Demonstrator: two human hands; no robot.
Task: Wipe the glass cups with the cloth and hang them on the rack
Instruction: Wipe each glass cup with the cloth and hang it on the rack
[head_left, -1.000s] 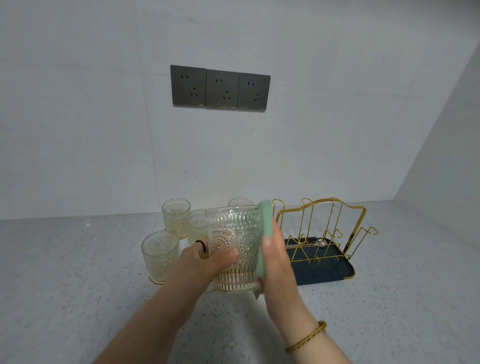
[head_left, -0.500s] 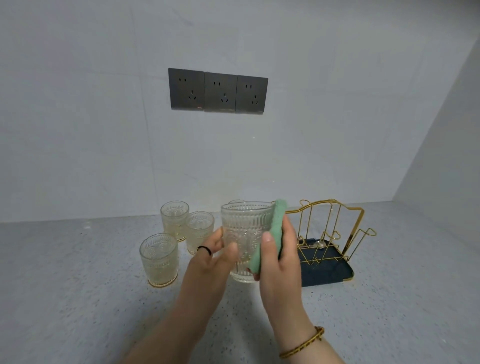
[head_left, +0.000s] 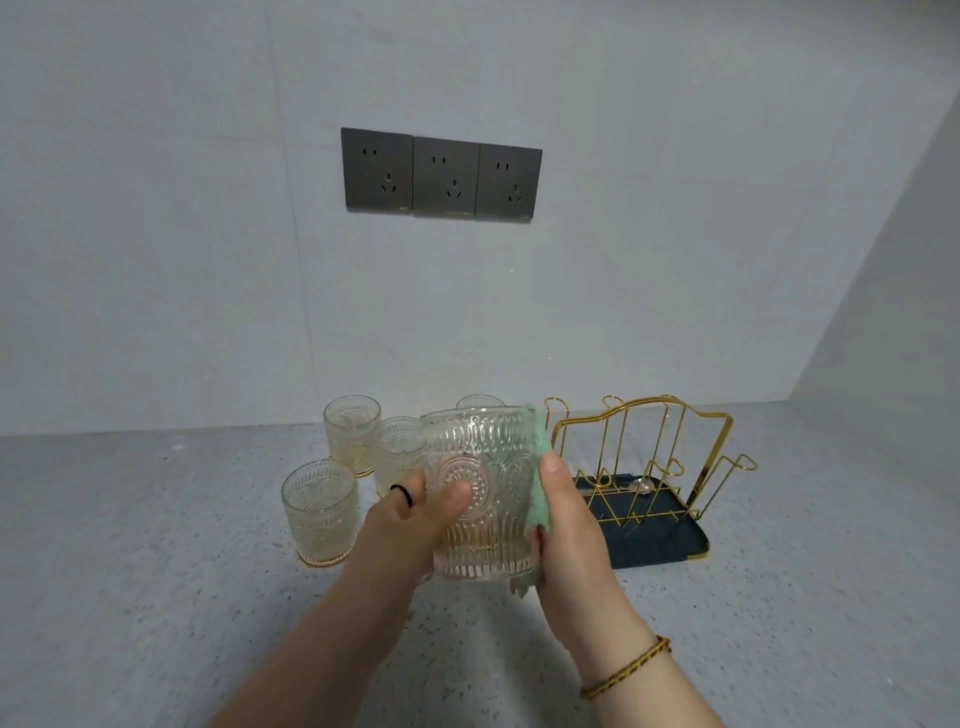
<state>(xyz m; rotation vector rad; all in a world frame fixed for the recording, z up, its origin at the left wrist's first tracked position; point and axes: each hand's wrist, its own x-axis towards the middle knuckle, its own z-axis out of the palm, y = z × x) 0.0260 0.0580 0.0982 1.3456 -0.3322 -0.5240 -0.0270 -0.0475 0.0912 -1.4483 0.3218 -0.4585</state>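
Observation:
My left hand (head_left: 415, 519) grips an embossed glass cup (head_left: 480, 493), upright, above the counter. My right hand (head_left: 569, 530) presses a green cloth (head_left: 537, 499) against the cup's right side. Behind and to the left stand more glass cups: one front left (head_left: 319, 512), one further back (head_left: 352, 434), one partly hidden by the held cup (head_left: 397, 452), and a rim showing behind it (head_left: 480, 402). The gold wire rack (head_left: 649, 457) on its dark blue tray (head_left: 660, 545) stands to the right, with no cups on it.
The grey speckled counter (head_left: 156, 571) runs to a white wall with three dark sockets (head_left: 441, 176). A side wall (head_left: 883, 312) closes the right end behind the rack.
The cup and both hands have come closer and lower. The cloth has slid down along the cup's right side, from near the rim to its lower part.

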